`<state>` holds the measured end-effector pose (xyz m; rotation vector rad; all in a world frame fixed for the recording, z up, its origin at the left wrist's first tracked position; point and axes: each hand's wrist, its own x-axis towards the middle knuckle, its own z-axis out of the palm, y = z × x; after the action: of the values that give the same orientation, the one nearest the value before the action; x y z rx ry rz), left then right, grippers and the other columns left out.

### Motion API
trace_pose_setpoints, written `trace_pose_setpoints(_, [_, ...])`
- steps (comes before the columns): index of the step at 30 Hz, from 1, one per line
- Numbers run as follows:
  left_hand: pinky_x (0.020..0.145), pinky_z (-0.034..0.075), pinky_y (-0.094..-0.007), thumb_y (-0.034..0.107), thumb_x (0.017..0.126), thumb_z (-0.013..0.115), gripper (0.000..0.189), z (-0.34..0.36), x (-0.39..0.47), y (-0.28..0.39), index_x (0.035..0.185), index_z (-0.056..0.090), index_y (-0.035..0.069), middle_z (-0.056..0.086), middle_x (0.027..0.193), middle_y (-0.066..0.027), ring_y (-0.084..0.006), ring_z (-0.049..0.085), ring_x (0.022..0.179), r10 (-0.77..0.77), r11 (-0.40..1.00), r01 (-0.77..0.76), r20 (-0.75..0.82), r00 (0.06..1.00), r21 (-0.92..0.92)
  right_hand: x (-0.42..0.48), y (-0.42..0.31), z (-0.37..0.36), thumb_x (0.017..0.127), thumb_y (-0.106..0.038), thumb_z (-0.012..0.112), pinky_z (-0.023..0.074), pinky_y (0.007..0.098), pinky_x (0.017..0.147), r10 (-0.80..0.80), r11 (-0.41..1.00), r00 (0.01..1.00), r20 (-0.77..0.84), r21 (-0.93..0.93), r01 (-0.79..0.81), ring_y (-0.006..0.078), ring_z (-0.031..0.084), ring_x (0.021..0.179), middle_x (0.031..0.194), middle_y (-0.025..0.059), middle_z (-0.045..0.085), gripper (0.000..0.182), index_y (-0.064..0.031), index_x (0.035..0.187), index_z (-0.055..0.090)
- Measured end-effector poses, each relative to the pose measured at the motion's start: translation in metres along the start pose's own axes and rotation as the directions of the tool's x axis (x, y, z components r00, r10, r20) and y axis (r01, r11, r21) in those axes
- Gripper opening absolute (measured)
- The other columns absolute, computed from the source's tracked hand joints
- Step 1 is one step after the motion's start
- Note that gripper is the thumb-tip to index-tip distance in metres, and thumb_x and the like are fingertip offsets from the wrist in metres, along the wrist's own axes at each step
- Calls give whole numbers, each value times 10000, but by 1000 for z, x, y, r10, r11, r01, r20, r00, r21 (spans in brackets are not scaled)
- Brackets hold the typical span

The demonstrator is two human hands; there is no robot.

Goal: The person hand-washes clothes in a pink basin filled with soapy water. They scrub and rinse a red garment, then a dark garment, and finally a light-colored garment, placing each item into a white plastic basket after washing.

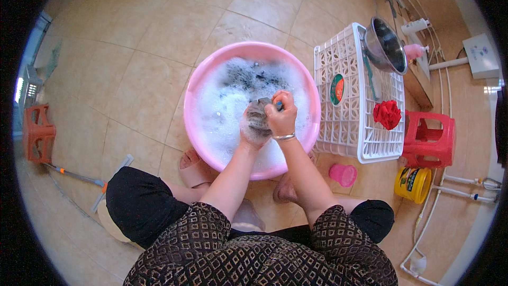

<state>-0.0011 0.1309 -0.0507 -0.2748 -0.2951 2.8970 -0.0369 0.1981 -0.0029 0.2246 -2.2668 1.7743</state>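
Observation:
A round pink plastic basin (190, 127) stands on the floor before me, filled with white suds (222, 107). Dark, wet fabric (246, 75) shows through the foam at its far side. Above the suds, my left hand (251, 133) holds a grey, foamy piece of cloth (258, 114), with some lather on the fingers. My right hand (283, 113), wearing a silver bangle at the wrist, is closed in a fist against the right of the cloth. A small blue object (279, 106) pokes out of that fist; the rest of it is hidden by the fingers.
Right of the basin is a white plastic basket (341, 127) bearing a steel bowl (383, 45) and a red artificial flower (387, 114). Beyond are a red stool (430, 139), a pink cup (343, 175) and a yellow bucket (412, 184). An orange stool (39, 133) stands far left.

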Motion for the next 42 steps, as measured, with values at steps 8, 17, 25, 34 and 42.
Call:
trace_pose_setpoints(8, [775, 382, -253, 207, 793, 336, 241, 65, -11, 1, 894, 490, 52, 506, 891, -58, -157, 474, 875, -200, 927, 285, -322, 925, 243, 9, -41, -39, 533, -174, 664, 328, 479, 842, -516, 581, 361, 777, 8, 814, 312, 413, 972, 1053, 95, 434, 370, -170, 857, 486])
trace_pose_setpoints(17, [629, 393, -237, 145, 759, 346, 136, 11, 9, -25, 770, 467, 84, 460, 762, -9, -106, 457, 705, -101, 906, 20, 168, 981, 424, -14, -45, -29, 567, -124, 604, 376, 389, 669, -534, 706, 716, 450, -228, 671, 289, 468, 773, 826, 98, 481, 146, -79, 638, 484])
trace_pose_setpoints(25, [650, 401, -329, 301, 830, 346, 343, -11, 10, -34, 802, 534, 16, 549, 733, -120, -200, 514, 690, 437, 44, 169, -171, 883, 985, -2, 1, -31, 794, -199, 437, 380, 267, 515, 657, 501, 742, 134, 657, -563, 174, 482, 543, 585, 78, 497, 294, -37, 548, 426])
trace_pose_setpoints(34, [718, 399, -372, 258, 768, 401, 302, -32, 10, 44, 855, 538, 3, 551, 812, -191, -324, 516, 795, 537, -364, 400, -162, 828, 841, -43, 127, -38, 798, -347, 368, 403, 386, 726, 575, 441, 800, 171, -888, -127, 306, 531, 834, 938, 181, 543, 383, -29, 909, 551])
trace_pose_setpoints(42, [861, 314, -338, 462, 789, 392, 566, 0, 8, 25, 1120, 413, 4, 439, 1127, -109, -235, 412, 1022, 120, 403, 671, -762, 636, 623, -55, 129, -6, 734, -308, 477, 411, 391, 660, 387, 841, 900, 200, -477, -256, 344, 520, 777, 859, 198, 537, 365, -3, 934, 482])
